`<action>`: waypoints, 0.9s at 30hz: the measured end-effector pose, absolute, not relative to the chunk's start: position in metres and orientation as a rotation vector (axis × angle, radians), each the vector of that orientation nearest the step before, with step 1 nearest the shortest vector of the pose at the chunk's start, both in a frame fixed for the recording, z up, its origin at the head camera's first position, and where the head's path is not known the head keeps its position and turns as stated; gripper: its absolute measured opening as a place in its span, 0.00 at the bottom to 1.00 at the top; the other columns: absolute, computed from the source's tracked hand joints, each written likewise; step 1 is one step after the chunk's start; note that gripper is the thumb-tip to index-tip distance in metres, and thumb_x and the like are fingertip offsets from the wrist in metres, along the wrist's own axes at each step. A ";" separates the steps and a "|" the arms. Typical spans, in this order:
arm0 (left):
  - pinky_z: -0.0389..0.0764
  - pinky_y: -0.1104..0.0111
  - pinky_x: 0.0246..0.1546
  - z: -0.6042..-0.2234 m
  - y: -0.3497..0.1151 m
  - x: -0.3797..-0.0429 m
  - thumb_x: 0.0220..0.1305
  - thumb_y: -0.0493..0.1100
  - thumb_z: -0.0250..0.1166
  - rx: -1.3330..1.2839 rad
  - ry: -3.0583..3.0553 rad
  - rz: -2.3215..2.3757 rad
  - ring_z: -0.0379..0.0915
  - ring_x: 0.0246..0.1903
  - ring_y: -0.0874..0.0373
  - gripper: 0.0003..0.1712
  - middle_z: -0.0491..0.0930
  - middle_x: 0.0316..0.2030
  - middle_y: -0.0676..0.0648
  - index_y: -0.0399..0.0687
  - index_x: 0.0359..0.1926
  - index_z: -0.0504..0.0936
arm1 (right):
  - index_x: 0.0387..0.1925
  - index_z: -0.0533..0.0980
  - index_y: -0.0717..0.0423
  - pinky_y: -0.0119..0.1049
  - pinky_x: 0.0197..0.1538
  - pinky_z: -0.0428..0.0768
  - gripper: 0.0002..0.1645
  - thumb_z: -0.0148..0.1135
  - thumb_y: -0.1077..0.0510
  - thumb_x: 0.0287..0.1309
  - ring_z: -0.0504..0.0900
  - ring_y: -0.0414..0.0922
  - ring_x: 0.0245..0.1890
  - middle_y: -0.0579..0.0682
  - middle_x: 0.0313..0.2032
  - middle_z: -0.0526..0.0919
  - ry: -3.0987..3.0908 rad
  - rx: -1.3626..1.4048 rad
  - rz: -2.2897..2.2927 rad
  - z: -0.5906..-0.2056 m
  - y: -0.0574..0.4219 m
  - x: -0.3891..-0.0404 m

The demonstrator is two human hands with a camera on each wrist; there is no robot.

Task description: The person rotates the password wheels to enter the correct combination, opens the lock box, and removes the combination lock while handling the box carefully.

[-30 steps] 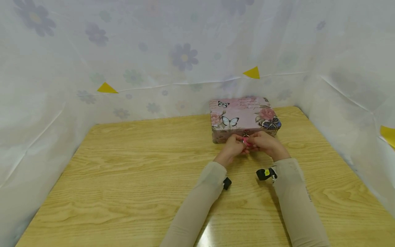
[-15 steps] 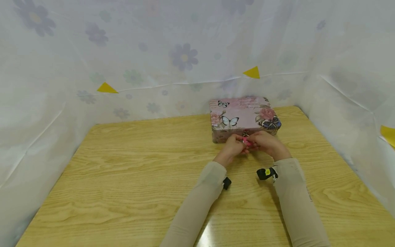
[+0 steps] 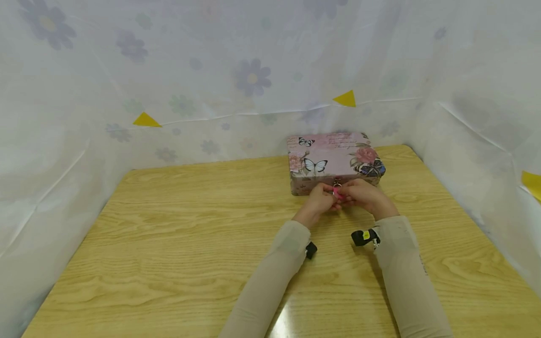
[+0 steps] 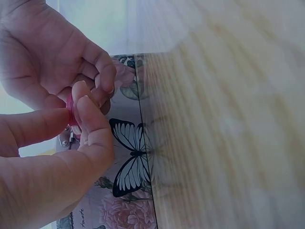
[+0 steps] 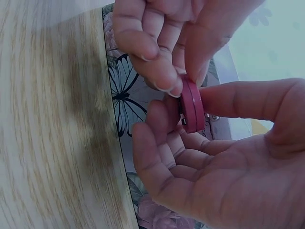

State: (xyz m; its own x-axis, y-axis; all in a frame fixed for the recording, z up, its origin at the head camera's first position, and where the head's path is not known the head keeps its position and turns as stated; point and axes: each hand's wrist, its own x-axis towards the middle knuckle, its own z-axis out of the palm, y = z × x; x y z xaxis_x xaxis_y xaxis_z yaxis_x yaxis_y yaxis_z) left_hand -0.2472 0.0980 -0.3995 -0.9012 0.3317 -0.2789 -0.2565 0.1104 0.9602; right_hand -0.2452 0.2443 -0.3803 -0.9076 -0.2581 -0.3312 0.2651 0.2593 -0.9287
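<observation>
A pink floral tin box (image 3: 338, 162) with butterflies stands at the back right of the table, its lid down. A small pink padlock (image 5: 192, 107) with a metal shackle hangs at the clasp on its front. My left hand (image 3: 319, 202) pinches the padlock from the left between thumb and fingers. From the other side my right hand (image 3: 367, 197) holds it, the thumb on one face and the index finger on the opposite one. In the right wrist view, the padlock shows edge-on between both hands' fingertips. Fingers hide much of its body.
The wood-grain table (image 3: 169, 258) spreads in front and to the left of the box. A pale flowered curtain (image 3: 203, 89) rises close behind the box and along both sides. Yellow tape pieces (image 3: 345, 99) stick to it. Black straps (image 3: 362, 238) hang at both wrists.
</observation>
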 end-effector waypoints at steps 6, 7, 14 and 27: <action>0.82 0.59 0.43 -0.397 0.098 -0.246 0.68 0.31 0.56 0.084 1.975 1.840 0.81 0.37 0.42 0.13 0.81 0.32 0.37 0.36 0.52 0.70 | 0.42 0.70 0.74 0.32 0.42 0.81 0.12 0.42 0.66 0.69 0.78 0.35 0.28 0.44 0.26 0.76 2.127 -0.006 -1.677 -0.380 0.243 -0.245; 0.82 0.59 0.43 -0.397 0.098 -0.246 0.68 0.30 0.56 0.085 1.976 1.839 0.81 0.37 0.41 0.13 0.81 0.32 0.37 0.36 0.52 0.70 | 0.43 0.69 0.75 0.32 0.42 0.81 0.13 0.42 0.66 0.70 0.78 0.35 0.28 0.44 0.26 0.76 2.125 -0.006 -1.677 -0.380 0.243 -0.245; 0.82 0.59 0.43 -0.397 0.098 -0.246 0.67 0.30 0.56 0.076 1.962 1.847 0.81 0.36 0.43 0.13 0.81 0.30 0.38 0.35 0.51 0.70 | 0.44 0.69 0.76 0.32 0.42 0.81 0.14 0.42 0.65 0.71 0.79 0.35 0.29 0.43 0.26 0.77 2.139 -0.021 -1.662 -0.380 0.242 -0.244; 0.83 0.60 0.41 -0.398 0.098 -0.245 0.67 0.30 0.57 0.065 1.977 1.847 0.81 0.32 0.47 0.12 0.81 0.31 0.39 0.36 0.50 0.71 | 0.44 0.71 0.77 0.35 0.44 0.81 0.16 0.43 0.65 0.68 0.80 0.36 0.30 0.43 0.26 0.79 2.133 -0.033 -1.689 -0.378 0.243 -0.242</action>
State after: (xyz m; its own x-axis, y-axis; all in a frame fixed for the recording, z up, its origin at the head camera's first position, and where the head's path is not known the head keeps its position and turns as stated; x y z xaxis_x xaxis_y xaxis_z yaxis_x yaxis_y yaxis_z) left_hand -0.2455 0.0981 -0.3976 -0.9056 0.3211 -0.2771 -0.2547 0.1106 0.9607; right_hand -0.2422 0.2428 -0.3776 -0.9126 -0.2716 -0.3057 0.2352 0.2630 -0.9357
